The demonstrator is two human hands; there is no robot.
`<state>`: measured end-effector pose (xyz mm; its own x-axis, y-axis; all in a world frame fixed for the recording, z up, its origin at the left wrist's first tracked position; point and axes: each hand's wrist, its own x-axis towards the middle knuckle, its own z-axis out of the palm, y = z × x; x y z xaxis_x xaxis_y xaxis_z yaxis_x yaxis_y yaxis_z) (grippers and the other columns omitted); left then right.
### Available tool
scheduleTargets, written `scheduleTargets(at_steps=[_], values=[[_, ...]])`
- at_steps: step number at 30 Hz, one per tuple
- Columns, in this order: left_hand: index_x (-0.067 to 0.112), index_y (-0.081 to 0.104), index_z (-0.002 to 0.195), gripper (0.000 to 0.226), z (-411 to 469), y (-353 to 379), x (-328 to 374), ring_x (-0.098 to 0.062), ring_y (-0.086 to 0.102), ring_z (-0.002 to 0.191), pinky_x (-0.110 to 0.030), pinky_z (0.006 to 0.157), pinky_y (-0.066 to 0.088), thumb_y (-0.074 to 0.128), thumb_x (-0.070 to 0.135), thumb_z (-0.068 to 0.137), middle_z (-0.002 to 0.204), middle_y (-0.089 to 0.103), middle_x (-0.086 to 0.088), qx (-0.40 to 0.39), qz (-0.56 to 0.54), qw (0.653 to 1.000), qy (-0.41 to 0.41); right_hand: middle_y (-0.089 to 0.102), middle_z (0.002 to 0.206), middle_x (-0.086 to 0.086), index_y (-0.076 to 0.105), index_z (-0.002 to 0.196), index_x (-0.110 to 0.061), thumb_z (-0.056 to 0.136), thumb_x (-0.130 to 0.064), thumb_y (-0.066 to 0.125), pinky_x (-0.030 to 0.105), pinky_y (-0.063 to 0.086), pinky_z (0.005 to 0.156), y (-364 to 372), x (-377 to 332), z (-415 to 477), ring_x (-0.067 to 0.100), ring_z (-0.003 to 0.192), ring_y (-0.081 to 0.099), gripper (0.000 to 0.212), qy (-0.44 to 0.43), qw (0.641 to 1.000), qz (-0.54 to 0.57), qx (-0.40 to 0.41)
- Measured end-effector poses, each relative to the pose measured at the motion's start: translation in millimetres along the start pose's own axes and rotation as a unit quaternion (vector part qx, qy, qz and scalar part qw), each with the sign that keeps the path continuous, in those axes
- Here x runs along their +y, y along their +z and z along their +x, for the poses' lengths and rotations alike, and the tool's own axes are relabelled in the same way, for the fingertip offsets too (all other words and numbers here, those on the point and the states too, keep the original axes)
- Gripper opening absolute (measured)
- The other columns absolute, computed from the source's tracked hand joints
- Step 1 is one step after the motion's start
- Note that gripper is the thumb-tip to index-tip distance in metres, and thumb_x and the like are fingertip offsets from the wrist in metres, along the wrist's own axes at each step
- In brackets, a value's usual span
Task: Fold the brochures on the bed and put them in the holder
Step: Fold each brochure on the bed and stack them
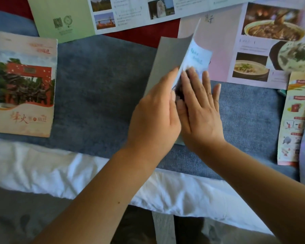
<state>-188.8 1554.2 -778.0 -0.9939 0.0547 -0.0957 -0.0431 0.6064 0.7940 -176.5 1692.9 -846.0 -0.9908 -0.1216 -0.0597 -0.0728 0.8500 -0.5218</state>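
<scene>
A pale blue-grey brochure lies half folded in the middle of the bed, one panel raised over the other. My left hand grips that raised panel at its lower edge. My right hand lies flat with spread fingers on the panel underneath, pressing it down. A folded brochure with a red gate on its cover rests at the left. Three unfolded ones lie around: a green and white sheet at the top, a pink food sheet at the upper right, an orange strip at the right. No holder is in view.
The brochures lie on a blue-grey bed runner over a red cover. White bedding runs along the near edge of the bed. Below it, the floor shows dark and grey.
</scene>
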Motion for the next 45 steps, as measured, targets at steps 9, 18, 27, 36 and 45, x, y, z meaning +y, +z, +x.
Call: scheduleTargets(at_steps=[9, 18, 27, 36, 45], values=[[0.000, 0.045, 0.150, 0.051, 1.8, -5.3, -12.6, -0.022, 0.053, 0.136, -0.028, 0.115, 0.042, 0.042, -0.010, 0.100, 0.148, 0.053, -0.016, 0.065, -0.018, 0.998, -0.016, 0.020, 0.172, 0.003, 0.029, 0.163, -0.027, 0.110, -0.035, 0.032, 0.056, 0.006, 0.128, -12.6, 11.9, -1.7, 0.032, 0.160, 0.007, 0.054, -0.044, 0.999, -0.013, -0.006], [0.018, 0.031, 0.161, 0.064, -1.2, -27.5, -61.1, -0.039, 0.038, 0.143, -0.045, 0.108, 0.044, 0.048, 0.011, 0.100, 0.161, 0.027, -0.023, -0.003, 0.272, 0.960, -0.059, 0.015, 0.173, 0.003, 0.026, 0.164, -0.032, 0.109, -0.046, 0.033, 0.053, 0.002, 0.129, 21.1, -16.3, 7.5, 0.031, 0.160, 0.005, 0.057, -0.077, 0.992, -0.084, -0.051], [0.013, 0.009, 0.165, 0.067, -8.2, 7.3, -98.0, -0.036, 0.003, 0.159, -0.048, 0.128, 0.009, 0.024, 0.042, 0.107, 0.172, 0.002, -0.017, -0.015, 0.393, 0.919, -0.020, 0.010, 0.174, 0.004, 0.020, 0.165, -0.032, 0.110, -0.049, 0.029, 0.052, 0.000, 0.129, 36.3, -15.8, 5.7, 0.031, 0.160, 0.000, 0.058, -0.072, 0.984, -0.157, -0.042], [0.012, 0.013, 0.165, 0.068, -6.2, 8.8, -104.8, -0.037, 0.006, 0.159, -0.051, 0.128, 0.010, 0.027, 0.044, 0.107, 0.172, 0.007, -0.017, -0.002, 0.383, 0.924, -0.003, 0.010, 0.174, 0.001, 0.020, 0.165, -0.035, 0.110, -0.048, 0.026, 0.050, -0.001, 0.129, 35.2, -17.3, 6.5, 0.028, 0.161, -0.001, 0.057, -0.063, 0.983, -0.163, -0.053], [0.015, 0.016, 0.165, 0.062, -10.0, -10.9, -109.0, -0.037, 0.004, 0.159, -0.049, 0.128, 0.007, 0.025, 0.043, 0.110, 0.172, 0.005, -0.015, -0.004, 0.388, 0.922, 0.001, 0.018, 0.172, 0.005, 0.028, 0.163, -0.033, 0.111, -0.042, 0.032, 0.043, -0.006, 0.129, 23.9, -20.0, 13.0, 0.025, 0.161, 0.001, 0.053, -0.095, 0.984, -0.126, -0.084]])
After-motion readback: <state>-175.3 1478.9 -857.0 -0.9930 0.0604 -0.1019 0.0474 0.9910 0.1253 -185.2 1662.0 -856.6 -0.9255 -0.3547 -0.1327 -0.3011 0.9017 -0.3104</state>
